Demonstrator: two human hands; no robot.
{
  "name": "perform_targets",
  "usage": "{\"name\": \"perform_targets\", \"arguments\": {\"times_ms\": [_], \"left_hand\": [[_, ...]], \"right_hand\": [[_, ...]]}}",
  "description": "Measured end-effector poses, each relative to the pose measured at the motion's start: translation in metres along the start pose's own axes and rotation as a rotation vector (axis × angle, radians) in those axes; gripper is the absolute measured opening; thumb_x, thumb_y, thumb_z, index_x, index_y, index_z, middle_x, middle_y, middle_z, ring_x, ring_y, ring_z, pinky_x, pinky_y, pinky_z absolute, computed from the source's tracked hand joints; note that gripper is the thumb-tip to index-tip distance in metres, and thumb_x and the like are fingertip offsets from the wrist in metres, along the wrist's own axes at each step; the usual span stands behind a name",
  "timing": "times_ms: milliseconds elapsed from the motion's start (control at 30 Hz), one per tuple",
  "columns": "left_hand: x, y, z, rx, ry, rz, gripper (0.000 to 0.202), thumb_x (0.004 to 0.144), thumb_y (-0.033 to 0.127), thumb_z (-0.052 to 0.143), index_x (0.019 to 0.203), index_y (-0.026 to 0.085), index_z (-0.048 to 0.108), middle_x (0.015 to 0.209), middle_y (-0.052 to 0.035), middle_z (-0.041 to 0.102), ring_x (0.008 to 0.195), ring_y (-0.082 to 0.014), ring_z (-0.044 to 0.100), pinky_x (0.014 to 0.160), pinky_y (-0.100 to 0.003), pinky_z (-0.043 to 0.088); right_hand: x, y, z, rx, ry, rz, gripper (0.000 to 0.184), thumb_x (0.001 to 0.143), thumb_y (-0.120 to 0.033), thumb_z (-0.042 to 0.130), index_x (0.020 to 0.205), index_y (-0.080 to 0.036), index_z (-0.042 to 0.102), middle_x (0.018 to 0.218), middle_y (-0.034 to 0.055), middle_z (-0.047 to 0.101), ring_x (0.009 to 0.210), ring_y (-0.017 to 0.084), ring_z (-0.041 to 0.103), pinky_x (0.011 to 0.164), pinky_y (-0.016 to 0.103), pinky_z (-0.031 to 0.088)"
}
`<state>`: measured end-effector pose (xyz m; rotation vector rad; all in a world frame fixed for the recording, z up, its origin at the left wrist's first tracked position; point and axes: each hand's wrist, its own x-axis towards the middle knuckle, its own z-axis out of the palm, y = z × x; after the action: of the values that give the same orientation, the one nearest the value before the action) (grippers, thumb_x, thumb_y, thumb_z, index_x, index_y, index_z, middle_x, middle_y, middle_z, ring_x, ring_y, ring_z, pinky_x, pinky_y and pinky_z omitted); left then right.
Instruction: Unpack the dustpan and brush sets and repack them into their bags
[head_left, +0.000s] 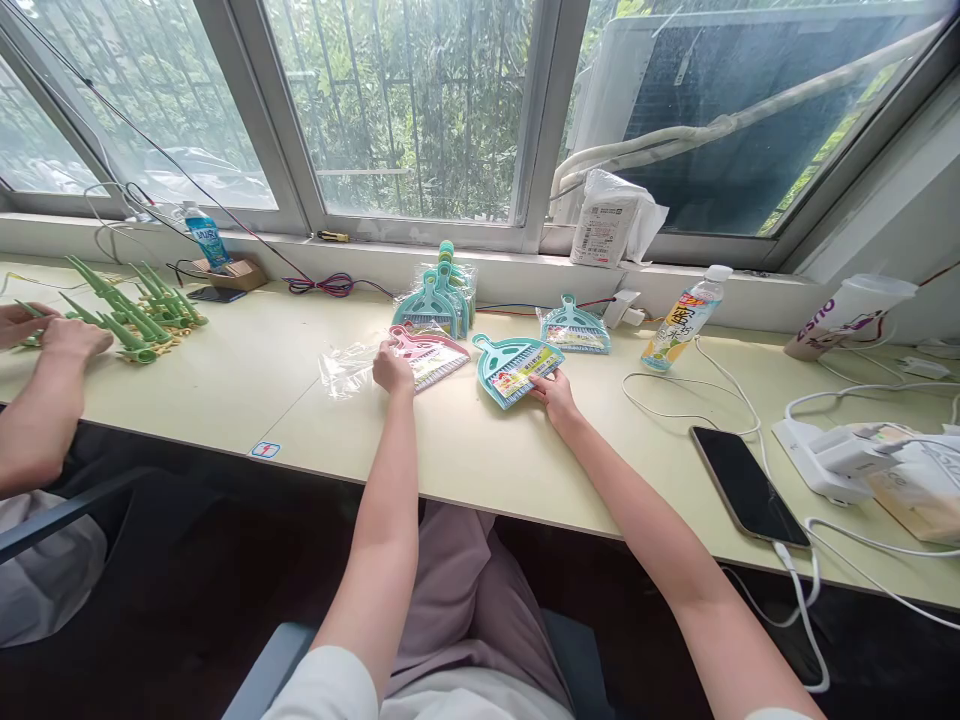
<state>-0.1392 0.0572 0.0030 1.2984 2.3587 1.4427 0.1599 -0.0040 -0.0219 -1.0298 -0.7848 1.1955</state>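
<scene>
- Our left hand (pixel 392 368) is curled, its fingers closed on the near end of a pink dustpan (pixel 429 358) that lies flat on the surface (pixel 247 385).
- A crumpled clear bag (pixel 346 368) lies just left of that hand, touching the pink dustpan.
- Our right hand (pixel 556 391) pinches the near corner of a teal dustpan (pixel 513 367), which lies flat just right of the pink one with a printed label on its face.
- Behind these two, a stack of teal dustpans (pixel 442 296) sits near the window sill, and one more teal dustpan with a brush (pixel 576 328) lies to the right of it.
- Further right a drink bottle (pixel 684 318) lies on its side, with a white cable looping beside it.
- A dark phone (pixel 747 486) lies near the front edge on the right, beside a white power strip (pixel 829 458).
- At the far left, another person's hands (pixel 54 333) rest by a heap of green plastic pieces (pixel 135 305).
- A blue bottle (pixel 207 236) stands behind that heap.
</scene>
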Motion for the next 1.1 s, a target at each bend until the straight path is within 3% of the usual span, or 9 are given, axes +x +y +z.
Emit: {"name": "perform_targets", "arguments": {"times_ms": [100,233,300,400,533,633,733,967,1100], "left_hand": [[-0.008,0.015,-0.007,-0.078,0.057,0.032,0.043,0.081,0.000,0.041,0.113,0.022,0.059,0.102,-0.0100,0.070,0.099,-0.0250,0.065,0.085,-0.037,0.047],[-0.024,0.038,-0.010,-0.304,0.065,0.240,0.052,0.081,0.001,0.041,0.128,0.024,0.048,0.111,-0.0048,0.069,0.105,-0.0204,0.063,0.093,-0.036,0.046],[-0.029,0.044,-0.006,-0.387,-0.058,0.361,0.049,0.076,-0.002,0.040,0.114,0.023,0.059,0.106,-0.0016,0.071,0.106,-0.0177,0.063,0.097,-0.033,0.044],[-0.030,0.043,0.003,-0.428,-0.376,0.497,0.047,0.065,-0.005,0.038,0.093,0.019,0.068,0.094,-0.0015,0.073,0.101,-0.0161,0.065,0.099,-0.030,0.044],[-0.030,0.035,0.007,-0.238,-0.678,0.612,0.049,0.066,0.002,0.048,0.105,0.022,0.068,0.114,-0.0030,0.068,0.118,-0.0215,0.056,0.111,-0.042,0.033],[-0.039,0.034,0.009,0.053,-0.603,0.699,0.042,0.071,0.011,0.059,0.110,0.026,0.066,0.124,-0.0057,0.063,0.130,-0.0303,0.043,0.114,-0.061,0.001],[-0.049,0.039,0.013,0.185,-0.480,0.798,0.035,0.077,0.008,0.055,0.106,0.024,0.068,0.114,-0.0080,0.066,0.129,-0.0302,0.043,0.111,-0.061,-0.015],[-0.045,0.044,0.013,0.400,-0.367,0.742,0.037,0.072,-0.007,0.048,0.076,0.022,0.071,0.083,-0.0073,0.068,0.120,-0.0240,0.051,0.118,-0.052,0.002],[-0.041,0.041,0.010,0.410,-0.246,0.613,0.034,0.076,-0.004,0.048,0.084,0.020,0.071,0.082,-0.0085,0.068,0.131,-0.0264,0.042,0.116,-0.058,0.002]], "right_hand": [[0.000,0.000,0.000,0.005,0.017,0.004,0.033,0.071,-0.009,0.067,0.098,-0.020,0.053,0.083,0.0009,0.070,0.076,0.016,0.070,0.069,0.029,0.063],[-0.001,-0.001,0.000,0.030,0.043,0.002,0.034,0.070,-0.008,0.067,0.099,-0.020,0.053,0.085,0.0015,0.069,0.078,0.016,0.070,0.070,0.029,0.062],[-0.002,-0.002,0.000,0.047,0.068,0.002,0.033,0.070,-0.007,0.066,0.098,-0.020,0.053,0.086,0.0017,0.069,0.078,0.016,0.070,0.070,0.027,0.062],[0.000,-0.004,-0.003,0.093,0.113,0.011,0.031,0.071,-0.005,0.064,0.095,-0.021,0.053,0.087,0.0008,0.070,0.076,0.014,0.069,0.069,0.026,0.062],[0.005,-0.007,-0.012,0.154,0.200,0.027,0.030,0.071,-0.003,0.063,0.093,-0.021,0.054,0.089,0.0001,0.069,0.075,0.012,0.069,0.069,0.024,0.062],[0.009,-0.010,-0.018,0.182,0.244,0.044,0.028,0.072,-0.002,0.061,0.092,-0.020,0.054,0.088,0.0008,0.069,0.075,0.011,0.068,0.067,0.021,0.061],[0.010,-0.012,-0.020,0.189,0.244,0.049,0.026,0.072,-0.002,0.061,0.091,-0.019,0.055,0.086,0.0011,0.069,0.075,0.012,0.068,0.068,0.022,0.061],[0.009,-0.012,-0.019,0.139,0.196,0.038,0.026,0.070,-0.004,0.064,0.090,-0.020,0.056,0.087,0.0023,0.070,0.076,0.015,0.069,0.071,0.027,0.062],[0.008,-0.012,-0.019,0.108,0.175,0.029,0.026,0.070,-0.006,0.064,0.091,-0.020,0.056,0.089,0.0020,0.070,0.076,0.015,0.069,0.071,0.028,0.062]]}}
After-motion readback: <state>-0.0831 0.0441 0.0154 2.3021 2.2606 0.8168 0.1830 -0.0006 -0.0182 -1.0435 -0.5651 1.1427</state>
